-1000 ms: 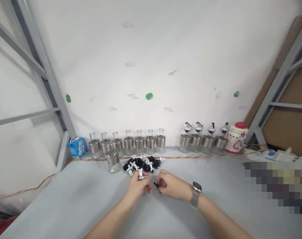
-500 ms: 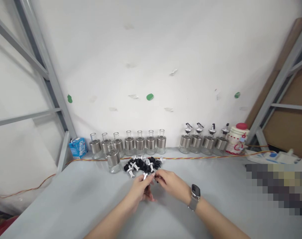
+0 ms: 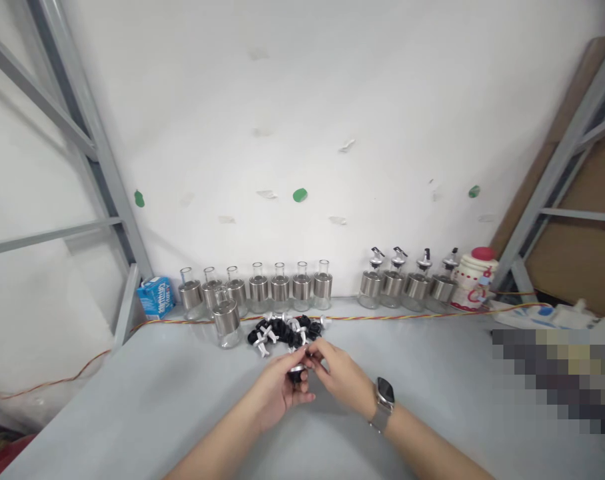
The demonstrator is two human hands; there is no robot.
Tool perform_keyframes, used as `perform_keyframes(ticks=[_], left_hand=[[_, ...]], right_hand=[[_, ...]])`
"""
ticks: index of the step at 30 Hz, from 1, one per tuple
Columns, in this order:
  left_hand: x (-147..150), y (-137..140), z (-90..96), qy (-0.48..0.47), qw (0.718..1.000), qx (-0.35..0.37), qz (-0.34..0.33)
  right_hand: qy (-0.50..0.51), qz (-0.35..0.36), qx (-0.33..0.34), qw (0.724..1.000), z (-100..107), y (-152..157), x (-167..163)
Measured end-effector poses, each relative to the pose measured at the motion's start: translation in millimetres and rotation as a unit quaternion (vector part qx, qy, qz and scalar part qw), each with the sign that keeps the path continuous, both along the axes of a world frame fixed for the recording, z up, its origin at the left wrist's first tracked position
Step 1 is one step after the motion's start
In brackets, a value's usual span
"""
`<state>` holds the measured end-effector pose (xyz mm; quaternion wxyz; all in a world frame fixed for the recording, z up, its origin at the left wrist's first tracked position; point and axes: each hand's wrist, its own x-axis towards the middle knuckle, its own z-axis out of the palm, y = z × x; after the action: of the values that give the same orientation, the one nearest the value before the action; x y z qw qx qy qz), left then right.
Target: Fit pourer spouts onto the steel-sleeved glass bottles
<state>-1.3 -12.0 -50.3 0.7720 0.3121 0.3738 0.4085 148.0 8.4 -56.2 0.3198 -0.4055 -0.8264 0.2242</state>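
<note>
My left hand (image 3: 277,393) is closed around a pour spout (image 3: 296,373) with a silver collar and black lower part, partly covered by the fingers. Fingertips of my right hand (image 3: 335,373) are pinched at the spout's upper end, against my left thumb; a small dark bit shows there, too hidden to name. Just beyond both hands lies a pile of black and silver spout parts (image 3: 282,330). Left of the pile stands a glass bottle (image 3: 226,319) with a steel sleeve and an open neck.
Several open-necked bottles (image 3: 280,290) line the wall. Further right stand several bottles with spouts fitted (image 3: 393,287), beside a white jar with a red lid (image 3: 475,280). A blue carton (image 3: 155,298) sits at left. A red-yellow wire (image 3: 382,318) crosses the grey table (image 3: 182,393).
My left hand has turned, showing more of the spout's collar and black part. My right hand and wrist have shifted slightly left, its fingers still pinched near the spout's top.
</note>
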Motion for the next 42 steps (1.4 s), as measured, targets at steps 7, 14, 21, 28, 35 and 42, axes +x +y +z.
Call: perform_keyframes(ticks=[7,14,21,28,35,42], left_hand=[[0,1,-2.0,-0.009,1.000,-0.001,0.013],[0,2,1.5,0.024,0.998,0.041,0.049],[2,8,-6.9,0.083,0.992,0.088,0.035],[3,12,-9.3,0.093,0.991,0.097,-0.010],[4,3,3.2,0.100,0.990,0.096,-0.023],[5,2,1.5,0.107,0.988,0.107,-0.019]], right_hand=[[0.000,0.011,0.051,0.999,0,1,-1],[0.249,0.068,-0.194,0.946,8,16,8],[0.270,0.109,-0.399,0.870,13,19,14],[0.256,0.114,-0.364,0.888,8,24,13],[0.244,0.122,-0.369,0.888,5,25,12],[0.260,0.115,-0.350,0.892,6,21,9]])
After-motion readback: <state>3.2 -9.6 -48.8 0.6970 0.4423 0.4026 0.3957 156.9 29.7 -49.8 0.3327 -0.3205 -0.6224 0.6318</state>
